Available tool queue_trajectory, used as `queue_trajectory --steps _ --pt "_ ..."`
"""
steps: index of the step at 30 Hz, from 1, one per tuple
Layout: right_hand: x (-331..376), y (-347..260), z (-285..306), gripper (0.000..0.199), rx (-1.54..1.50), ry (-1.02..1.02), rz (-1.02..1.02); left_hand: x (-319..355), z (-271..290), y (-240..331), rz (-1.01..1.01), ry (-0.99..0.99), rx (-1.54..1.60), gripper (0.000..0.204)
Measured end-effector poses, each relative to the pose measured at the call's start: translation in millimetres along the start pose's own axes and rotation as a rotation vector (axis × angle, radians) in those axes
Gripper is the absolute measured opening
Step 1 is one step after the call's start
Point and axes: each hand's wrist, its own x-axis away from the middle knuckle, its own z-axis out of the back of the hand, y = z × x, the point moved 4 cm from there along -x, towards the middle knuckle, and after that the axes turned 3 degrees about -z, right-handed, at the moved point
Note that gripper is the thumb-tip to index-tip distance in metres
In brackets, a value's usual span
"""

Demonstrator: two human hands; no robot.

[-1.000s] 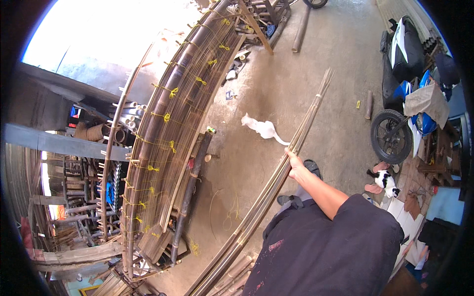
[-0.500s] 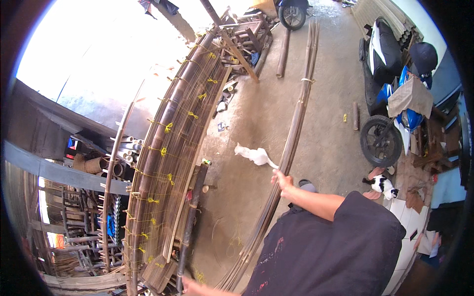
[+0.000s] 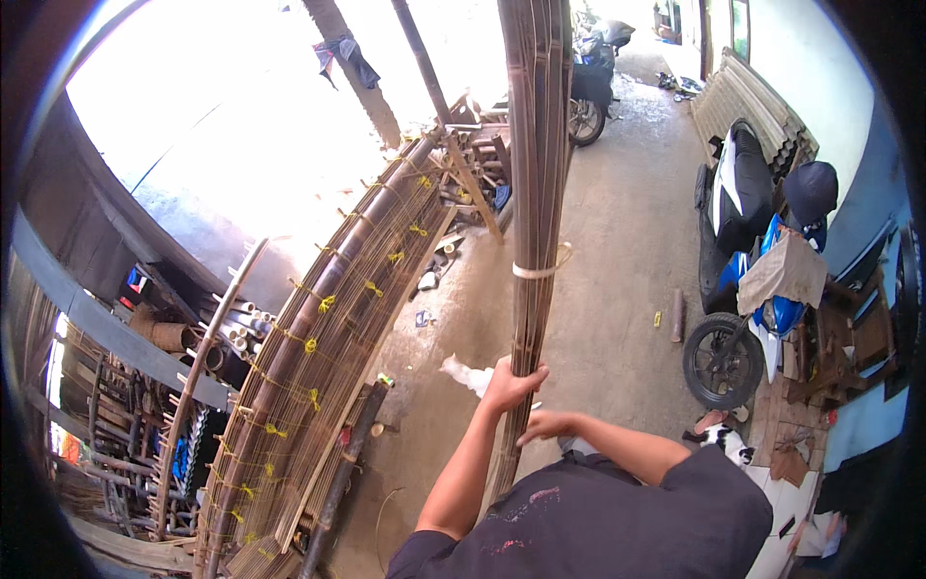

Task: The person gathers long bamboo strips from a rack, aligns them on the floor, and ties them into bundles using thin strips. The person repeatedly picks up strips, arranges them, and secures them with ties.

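My left hand (image 3: 511,383) is wrapped round a long bundle of thin brown bamboo strips (image 3: 536,174). Raised off the floor, the bundle rises past the top of the picture, and a pale band (image 3: 533,273) ties it above my grip. Its lower end runs down in front of my body, out of sight. Close beside the bundle, just below my left hand, is my right hand (image 3: 552,423). Its fingers look loose and somewhat blurred, not closed round the strips. A white cat (image 3: 467,374) on the floor is partly hidden behind my left hand.
To the left stands a long rack of bamboo strips (image 3: 338,318) tied with yellow cord. A blue and white motorbike (image 3: 743,280) is parked at right, near a black-and-white cat (image 3: 728,442). Another motorbike (image 3: 590,87) and corrugated sheets (image 3: 748,106) stand farther back.
The bamboo bundle has come up off the floor to a steep slant. My left hand has moved from the lower edge onto it. My right hand has shifted lower beside it.
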Motion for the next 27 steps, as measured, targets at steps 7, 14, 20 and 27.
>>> queue_trajectory --steps 7,14,20,27 --pt "133 -241 95 0.055 -0.198 0.58 1.008 -17 -19 34 0.03 -0.157 0.109 0.025" --pt "128 -268 117 0.03 -0.027 0.428 1.245 -12 -27 17 0.006 -0.245 0.207 0.021" --pt "157 -303 125 0.024 0.424 0.649 1.392 -2 -28 25 0.036 -0.313 0.219 0.021" --pt "182 -306 132 0.024 1.091 0.74 1.432 -1 -45 17 0.021 -0.334 0.264 0.023"
